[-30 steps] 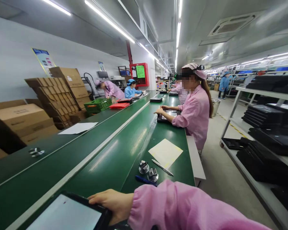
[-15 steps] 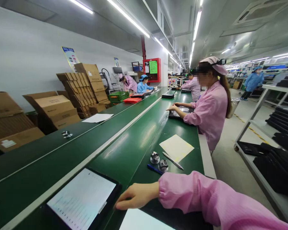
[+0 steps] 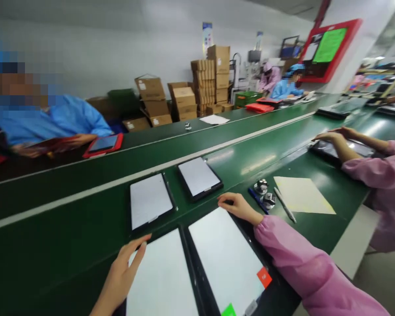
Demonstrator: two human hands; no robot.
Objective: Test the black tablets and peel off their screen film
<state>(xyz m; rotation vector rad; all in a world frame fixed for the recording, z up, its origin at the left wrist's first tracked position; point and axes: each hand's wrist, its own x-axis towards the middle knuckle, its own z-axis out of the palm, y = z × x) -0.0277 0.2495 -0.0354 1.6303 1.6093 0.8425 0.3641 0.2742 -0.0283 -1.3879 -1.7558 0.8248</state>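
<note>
Two large tablets with plain white faces and black borders lie side by side in front of me. My left hand (image 3: 127,267) is at the far left corner of the left tablet (image 3: 163,281), thumb and fingers apart and extended. At the far edge of the right tablet (image 3: 224,259) is my right hand (image 3: 238,206), its fingers loosely bent and not closed around anything; whether they touch the edge I cannot tell. A red tag (image 3: 264,277) and a green tag (image 3: 229,310) sit on the right tablet's near end. Beyond lie two smaller lit tablets, one left (image 3: 149,199) and one right (image 3: 198,176).
Right of my hand lie two small metal counters (image 3: 269,200), a blue pen (image 3: 257,199), a white pen (image 3: 285,204) and a cream sheet (image 3: 304,194). A co-worker's hands (image 3: 337,138) rest over a device at right. Across the bench a person in blue (image 3: 52,123) handles a tablet.
My view has swung left and down, bringing my left hand and the second small tablet into sight. My right hand now sits at the right large tablet's far edge.
</note>
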